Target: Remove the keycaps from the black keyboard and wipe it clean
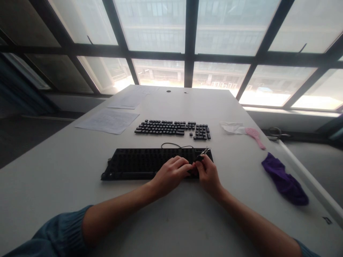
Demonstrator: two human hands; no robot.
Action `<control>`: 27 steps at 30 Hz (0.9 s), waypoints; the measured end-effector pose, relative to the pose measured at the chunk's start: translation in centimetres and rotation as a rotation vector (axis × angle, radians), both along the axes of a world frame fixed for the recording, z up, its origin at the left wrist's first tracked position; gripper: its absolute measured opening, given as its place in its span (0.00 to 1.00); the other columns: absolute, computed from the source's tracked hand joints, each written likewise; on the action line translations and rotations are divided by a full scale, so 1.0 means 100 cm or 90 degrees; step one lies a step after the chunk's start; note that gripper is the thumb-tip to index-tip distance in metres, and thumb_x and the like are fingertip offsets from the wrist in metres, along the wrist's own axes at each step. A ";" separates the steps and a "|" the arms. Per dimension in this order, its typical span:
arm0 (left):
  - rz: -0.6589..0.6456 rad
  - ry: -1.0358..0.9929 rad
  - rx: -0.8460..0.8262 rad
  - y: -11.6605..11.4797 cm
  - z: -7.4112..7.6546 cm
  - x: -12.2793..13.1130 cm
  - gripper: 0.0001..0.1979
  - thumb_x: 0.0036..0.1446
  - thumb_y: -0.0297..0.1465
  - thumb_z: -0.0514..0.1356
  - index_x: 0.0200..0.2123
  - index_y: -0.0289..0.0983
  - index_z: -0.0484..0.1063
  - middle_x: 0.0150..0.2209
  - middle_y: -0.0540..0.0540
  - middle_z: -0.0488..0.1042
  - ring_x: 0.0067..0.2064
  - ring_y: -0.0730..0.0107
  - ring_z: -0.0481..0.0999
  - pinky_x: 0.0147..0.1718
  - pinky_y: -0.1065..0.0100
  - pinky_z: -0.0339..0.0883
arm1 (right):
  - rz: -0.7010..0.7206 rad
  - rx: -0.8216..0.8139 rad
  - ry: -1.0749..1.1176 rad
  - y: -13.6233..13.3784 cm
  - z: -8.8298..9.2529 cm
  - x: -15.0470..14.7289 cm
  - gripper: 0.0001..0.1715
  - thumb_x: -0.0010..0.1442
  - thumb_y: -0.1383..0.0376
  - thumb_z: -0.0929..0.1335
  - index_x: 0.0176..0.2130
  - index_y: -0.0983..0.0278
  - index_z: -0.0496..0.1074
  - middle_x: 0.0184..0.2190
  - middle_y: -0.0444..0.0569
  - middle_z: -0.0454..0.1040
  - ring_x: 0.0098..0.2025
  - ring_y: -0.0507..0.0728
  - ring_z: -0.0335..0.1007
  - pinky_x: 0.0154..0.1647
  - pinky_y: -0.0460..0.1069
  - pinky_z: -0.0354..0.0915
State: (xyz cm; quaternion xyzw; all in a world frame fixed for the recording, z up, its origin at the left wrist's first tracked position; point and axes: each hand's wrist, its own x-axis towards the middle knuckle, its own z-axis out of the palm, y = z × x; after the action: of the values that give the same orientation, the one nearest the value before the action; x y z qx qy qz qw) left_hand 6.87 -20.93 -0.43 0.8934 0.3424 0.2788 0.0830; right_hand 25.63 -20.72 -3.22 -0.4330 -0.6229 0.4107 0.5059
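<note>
Two bare hands meet at the near right edge of a black keyboard frame (150,163) that lies stripped of its caps on the white desk (53,178). The left hand (171,174) curls loosely, fingers bent down onto the frame beside the right hand, and seems to pinch or steady a small dark piece between the two hands; what that piece is cannot be told. The right hand (207,173) is closed around a thin metal tool (205,151), probably a keycap puller or tweezers, whose bright tip points up and away over the frame's right end.

A sound way to work here is likely to keep the left hand pressing the frame flat so it cannot slide, and to move the tool straight and gently so nothing springs off across the desk.

Just beyond the frame a thin black cable (174,145) loops on the desk. Farther back the removed keycaps (173,128) stand laid out in rows, in keyboard order, well apart from the frame. To the right lie a purple cloth (284,180), a pink brush (255,136) and a crumpled white tissue (232,127). On the left, printed paper sheets (108,121) rest near the desk's edge, and big dark-framed windows (187,43) fill the far side.
</note>
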 end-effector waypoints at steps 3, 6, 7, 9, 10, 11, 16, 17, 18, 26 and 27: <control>0.017 -0.016 0.005 -0.005 0.010 0.001 0.07 0.65 0.30 0.58 0.44 0.40 0.75 0.43 0.43 0.74 0.46 0.64 0.73 0.47 0.63 0.69 | 0.004 -0.018 0.036 0.001 -0.002 -0.002 0.08 0.68 0.59 0.62 0.38 0.61 0.63 0.27 0.44 0.72 0.26 0.53 0.68 0.27 0.47 0.66; 0.074 -0.091 -0.075 0.007 0.025 -0.001 0.05 0.61 0.32 0.63 0.40 0.39 0.75 0.40 0.45 0.76 0.42 0.65 0.74 0.43 0.66 0.70 | -0.003 -0.011 0.047 0.002 -0.005 -0.002 0.08 0.68 0.58 0.61 0.38 0.60 0.62 0.26 0.43 0.71 0.26 0.53 0.67 0.27 0.47 0.65; 0.108 -0.108 -0.103 0.018 0.030 -0.001 0.06 0.59 0.32 0.65 0.39 0.39 0.76 0.38 0.46 0.77 0.40 0.66 0.74 0.42 0.67 0.70 | -0.003 -0.010 0.051 0.002 -0.006 -0.002 0.08 0.68 0.58 0.61 0.38 0.60 0.62 0.26 0.43 0.71 0.26 0.53 0.67 0.27 0.47 0.65; 0.176 -0.110 -0.129 0.048 0.035 0.001 0.07 0.56 0.33 0.67 0.38 0.39 0.78 0.36 0.48 0.79 0.37 0.67 0.75 0.39 0.68 0.69 | 0.006 -0.008 0.056 0.003 -0.007 -0.002 0.08 0.68 0.59 0.61 0.38 0.60 0.62 0.26 0.43 0.71 0.26 0.53 0.67 0.27 0.47 0.64; 0.200 -0.102 -0.136 0.065 0.035 0.004 0.06 0.55 0.32 0.67 0.37 0.39 0.79 0.36 0.48 0.80 0.37 0.67 0.76 0.38 0.69 0.69 | 0.014 -0.005 0.057 0.003 -0.007 -0.001 0.08 0.68 0.59 0.62 0.37 0.61 0.62 0.27 0.43 0.71 0.26 0.53 0.67 0.27 0.47 0.64; 0.228 -0.082 -0.145 0.083 0.033 0.007 0.06 0.54 0.32 0.67 0.37 0.39 0.80 0.36 0.48 0.81 0.36 0.67 0.76 0.38 0.69 0.68 | 0.023 -0.002 0.058 0.003 -0.008 -0.001 0.08 0.68 0.59 0.62 0.37 0.61 0.62 0.27 0.44 0.71 0.26 0.53 0.67 0.27 0.47 0.64; 0.294 0.045 -0.161 0.146 0.012 0.026 0.06 0.53 0.33 0.67 0.35 0.40 0.83 0.35 0.46 0.82 0.38 0.62 0.79 0.40 0.68 0.68 | 0.042 0.005 0.061 0.003 -0.008 0.002 0.08 0.67 0.61 0.62 0.35 0.61 0.63 0.27 0.44 0.71 0.26 0.52 0.66 0.28 0.47 0.64; 0.300 0.061 -0.155 0.151 0.008 0.029 0.06 0.53 0.33 0.66 0.35 0.41 0.83 0.35 0.46 0.82 0.39 0.61 0.80 0.40 0.68 0.68 | 0.040 0.005 0.060 0.003 -0.008 0.002 0.08 0.67 0.61 0.62 0.35 0.61 0.63 0.27 0.44 0.71 0.26 0.52 0.66 0.28 0.47 0.64; 0.305 0.073 -0.147 0.154 0.005 0.030 0.06 0.53 0.33 0.66 0.35 0.41 0.83 0.35 0.45 0.82 0.40 0.60 0.80 0.41 0.67 0.68 | 0.040 0.005 0.059 0.003 -0.008 0.003 0.07 0.67 0.62 0.62 0.35 0.61 0.63 0.27 0.44 0.71 0.26 0.52 0.66 0.29 0.47 0.64; 0.287 0.081 -0.134 0.157 0.000 0.033 0.09 0.53 0.34 0.66 0.37 0.40 0.83 0.37 0.44 0.83 0.42 0.59 0.80 0.45 0.66 0.69 | 0.060 0.010 0.055 0.003 -0.008 0.003 0.06 0.67 0.63 0.62 0.37 0.61 0.63 0.27 0.43 0.71 0.27 0.52 0.67 0.29 0.46 0.63; 0.285 0.077 -0.133 0.157 0.000 0.033 0.09 0.53 0.34 0.66 0.37 0.40 0.83 0.38 0.44 0.83 0.43 0.59 0.80 0.46 0.66 0.69 | 0.062 0.011 0.052 0.003 -0.008 0.003 0.06 0.67 0.63 0.62 0.37 0.61 0.63 0.27 0.43 0.71 0.27 0.52 0.67 0.29 0.46 0.63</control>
State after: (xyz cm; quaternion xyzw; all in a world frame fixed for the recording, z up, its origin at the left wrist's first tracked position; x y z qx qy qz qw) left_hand 10.21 -5.20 -0.47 0.7971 0.5627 0.1996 0.0905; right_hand 25.97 -20.40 -4.06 -0.3806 -0.6258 0.4469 0.5137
